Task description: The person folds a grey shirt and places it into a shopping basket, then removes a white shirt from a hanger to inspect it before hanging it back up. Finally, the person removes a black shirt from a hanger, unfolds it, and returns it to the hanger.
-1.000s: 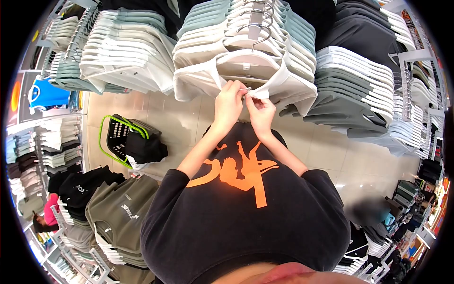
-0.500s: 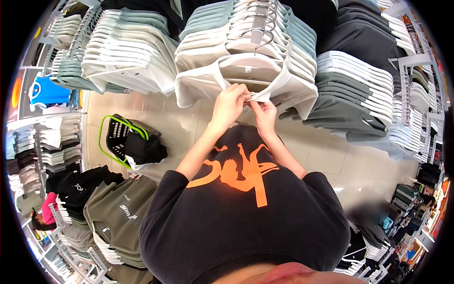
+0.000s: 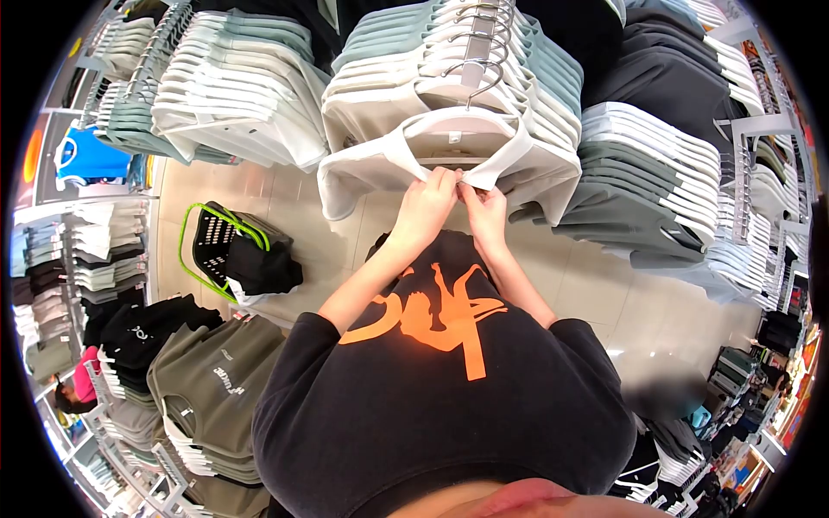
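Observation:
A pale beige collared shirt [image 3: 371, 166] hangs foremost on the middle rack, on a white hanger with a metal hook. At the front of its collar, my left hand [image 3: 425, 207] pinches the cloth with closed fingers. Close beside it, my right hand [image 3: 485, 211] grips the other side of the collar opening. The fingertips of both hands nearly meet there, and they hide whatever small part lies between them. Behind this shirt, several beige and grey-green shirts [image 3: 548, 69] hang in a tight row.
White shirts [image 3: 233, 95] hang to the left and dark green ones [image 3: 630, 186] to the right. On the tiled floor [image 3: 337, 229] stands a black shopping basket [image 3: 216, 242] with green handles and dark cloth inside. Olive shirts [image 3: 224, 371] hang at lower left, near a person in pink [image 3: 85, 380].
Both hands stay at the collar and sit slightly lower. The collar's two sides are drawn closer together at the front, and the shirt front is pulled a little toward me.

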Available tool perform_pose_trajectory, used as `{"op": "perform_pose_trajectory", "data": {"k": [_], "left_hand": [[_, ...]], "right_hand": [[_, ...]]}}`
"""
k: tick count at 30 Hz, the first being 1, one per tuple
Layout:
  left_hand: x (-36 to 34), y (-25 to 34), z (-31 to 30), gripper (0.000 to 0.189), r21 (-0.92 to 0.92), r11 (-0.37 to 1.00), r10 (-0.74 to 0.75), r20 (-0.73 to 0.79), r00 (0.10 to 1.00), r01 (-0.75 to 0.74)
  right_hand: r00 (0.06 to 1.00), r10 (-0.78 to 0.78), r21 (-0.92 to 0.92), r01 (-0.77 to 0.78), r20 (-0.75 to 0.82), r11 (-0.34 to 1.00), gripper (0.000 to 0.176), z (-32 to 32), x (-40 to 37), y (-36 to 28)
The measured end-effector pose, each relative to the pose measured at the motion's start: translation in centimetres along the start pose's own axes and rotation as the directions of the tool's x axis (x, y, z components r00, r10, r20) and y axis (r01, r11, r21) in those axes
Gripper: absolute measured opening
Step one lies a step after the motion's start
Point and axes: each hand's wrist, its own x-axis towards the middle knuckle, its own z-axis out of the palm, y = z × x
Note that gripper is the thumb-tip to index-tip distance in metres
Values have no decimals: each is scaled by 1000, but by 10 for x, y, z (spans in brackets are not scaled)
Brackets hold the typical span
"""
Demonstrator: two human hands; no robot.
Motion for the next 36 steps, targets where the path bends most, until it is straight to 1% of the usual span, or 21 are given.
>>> {"op": "perform_pose_trajectory", "data": {"k": [1,4,7,8,10,11,13,14,17,20,22,23,26,27,29,31,32,33,34,35,36], "left_hand": [[1,-2,2,17,10,999,31,-17,999,-30],[5,-8,1,15,4,999,49,24,998,-50],[11,-16,-5,15,-155,988,28,61,998,-18],[13,-16,-7,14,-209,978,-6,91,996,25],[17,-15,-13,13,-312,943,-69,159,985,117],[18,-16,-13,14,-345,927,-86,188,978,147],[21,-16,-16,14,-366,914,-93,228,969,174],[22,-16,-17,14,-376,908,-97,246,964,188],[23,-19,-18,14,-379,910,-72,248,966,166],[23,-19,-16,15,-268,962,-9,175,984,56],[21,-13,-13,14,-206,979,15,29,999,-9],[18,-11,-11,15,-169,985,28,-45,999,-35],[-9,-17,8,20,-176,984,-83,-335,938,24],[-22,-27,19,24,-201,978,-131,-347,929,63],[-59,-61,49,25,-288,906,-357,-125,926,310],[-134,-133,109,22,-216,886,-407,58,911,410],[-193,-175,140,27,-86,831,-505,298,810,549],[-228,-178,140,30,211,565,-748,540,387,798],[-323,-216,165,31,-223,550,-677,445,586,805],[-374,-212,162,30,136,435,-871,312,379,890],[-466,-270,194,29,522,319,-918,378,122,791]], "right_hand": [[1000,7,-5,-7,-13,1000,18,0,0,-1],[1000,3,-11,-3,-20,1000,18,1,0,-1],[990,-141,-53,142,28,988,18,2,-1,-1],[981,-191,-120,194,37,974,18,2,0,0],[957,-284,-250,291,64,923,18,-2,3,8],[927,-364,-374,369,86,851,18,-7,8,15],[893,-431,-467,439,130,768,18,-9,8,11],[873,-463,-509,473,156,720,19,-10,9,9],[806,-554,-510,574,210,641,16,-13,12,10],[834,-535,-453,532,135,716,18,-18,18,17],[920,-390,-256,383,25,888,20,-20,24,23],[953,-302,-144,297,-14,944,21,-22,25,27],[988,-108,-285,135,110,949,22,-48,23,48],[987,-94,-314,132,134,940,23,-54,20,57],[980,-29,-421,110,194,900,23,-66,13,75],[967,37,-508,100,252,855,23,-78,7,95],[956,92,-571,87,277,816,22,-81,3,96],[942,124,-643,113,311,758,21,-84,-1,98],[925,157,-708,148,346,691,19,-87,-4,101],[906,148,-746,225,397,627,18,-92,-7,110],[882,140,-773,306,450,555,17,-98,-9,123]]}}
